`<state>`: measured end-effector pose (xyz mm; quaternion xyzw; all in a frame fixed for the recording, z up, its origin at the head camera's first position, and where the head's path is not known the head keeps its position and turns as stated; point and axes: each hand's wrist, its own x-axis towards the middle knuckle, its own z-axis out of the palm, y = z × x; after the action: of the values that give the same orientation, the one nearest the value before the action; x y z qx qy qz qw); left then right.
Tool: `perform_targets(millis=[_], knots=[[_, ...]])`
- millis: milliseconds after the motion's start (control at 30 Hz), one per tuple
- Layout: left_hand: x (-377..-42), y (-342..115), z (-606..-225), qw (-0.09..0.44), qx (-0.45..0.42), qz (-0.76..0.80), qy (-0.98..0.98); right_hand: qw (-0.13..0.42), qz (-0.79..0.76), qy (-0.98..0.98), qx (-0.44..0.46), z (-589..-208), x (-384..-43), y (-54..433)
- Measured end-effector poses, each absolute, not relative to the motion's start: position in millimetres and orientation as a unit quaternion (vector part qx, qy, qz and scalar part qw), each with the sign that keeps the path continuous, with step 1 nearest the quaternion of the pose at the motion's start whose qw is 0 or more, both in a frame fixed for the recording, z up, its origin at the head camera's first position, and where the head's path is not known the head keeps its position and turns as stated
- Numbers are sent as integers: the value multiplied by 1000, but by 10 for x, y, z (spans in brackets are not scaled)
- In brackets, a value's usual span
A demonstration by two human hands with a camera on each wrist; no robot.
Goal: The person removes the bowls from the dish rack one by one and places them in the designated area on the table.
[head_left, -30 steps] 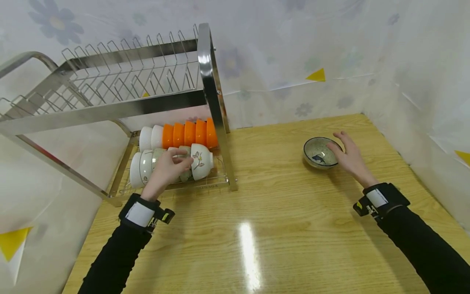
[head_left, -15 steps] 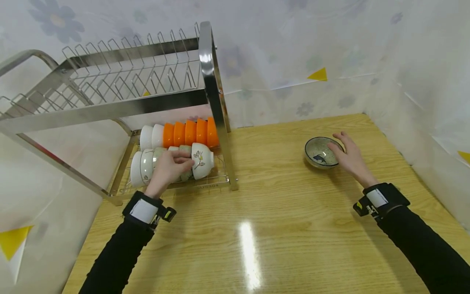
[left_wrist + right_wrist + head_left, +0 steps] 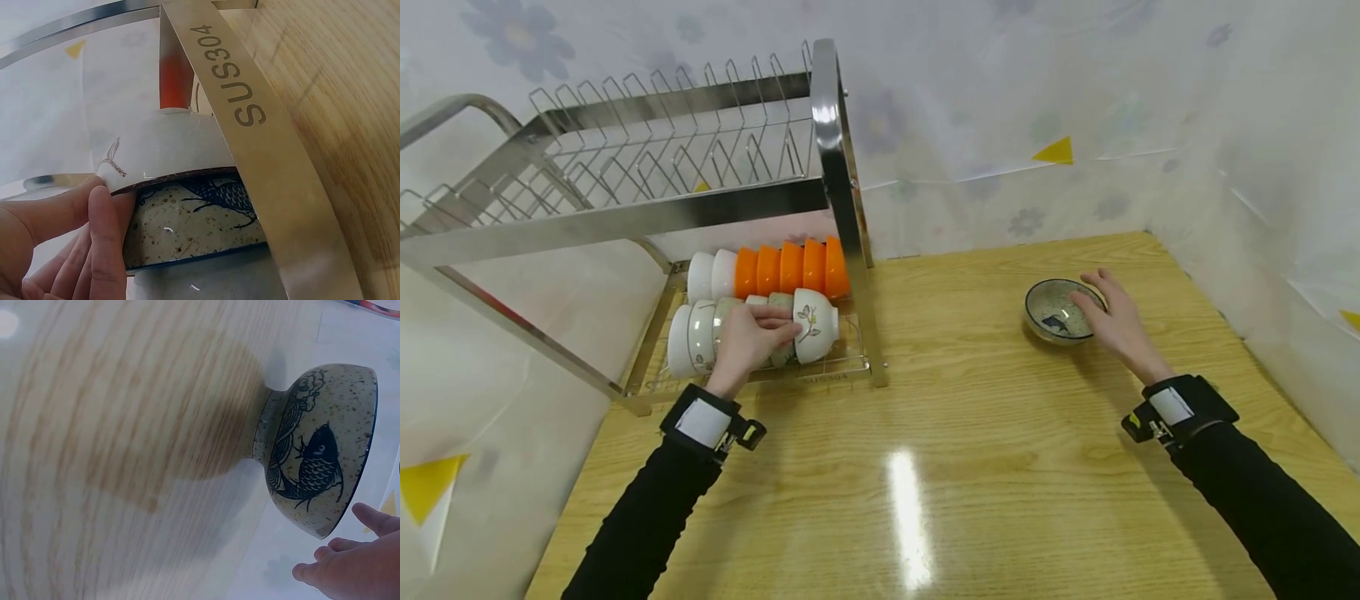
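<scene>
In the head view, my left hand [image 3: 751,342] is at the front row of bowls on the rack's lower level. Its fingers pinch the rim of a white bowl with a leafy twig pattern [image 3: 816,326], which stands on its side at the row's right end. Close up, the left wrist view has a speckled bowl with a blue fish [image 3: 194,222] directly beside that white one. Over on the table, my right hand [image 3: 1118,321] hovers by the rim of another speckled fish bowl [image 3: 325,450], which stands upright. Its fingers are spread, thumb near the rim, not gripping it.
A two-level steel dish rack [image 3: 842,208] stands at the left, with wire plate slots on top. Orange bowls [image 3: 790,268] and white bowls [image 3: 701,277] fill its back lower row. The wooden table [image 3: 970,467] meets walls behind and at the right.
My left wrist has swung slightly right and forward, with the fingers still at the white bowl's rim. My right hand and the table bowl keep their places; the view shifts a little.
</scene>
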<state>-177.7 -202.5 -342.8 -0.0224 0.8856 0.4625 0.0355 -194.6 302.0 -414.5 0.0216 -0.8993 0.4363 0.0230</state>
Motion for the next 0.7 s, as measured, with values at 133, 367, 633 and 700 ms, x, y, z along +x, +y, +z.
perform_targets(millis=[133, 367, 633, 700], knots=[[-1775, -2015, -3432, 31, -25, 465, 884, 28, 437, -899, 24, -4160, -1946, 3015], [-1779, -1983, -3424, 28, -35, 480, 876, 29, 433, -900, 28, -4176, -1960, 2994], [-1797, -1961, -3436, 27, -52, 484, 873, 32, 440, -897, 33, -4185, -1969, 2985], [-1798, -1953, -3442, 23, -62, 485, 872, 32, 440, -897, 33, -4186, -1970, 2984]])
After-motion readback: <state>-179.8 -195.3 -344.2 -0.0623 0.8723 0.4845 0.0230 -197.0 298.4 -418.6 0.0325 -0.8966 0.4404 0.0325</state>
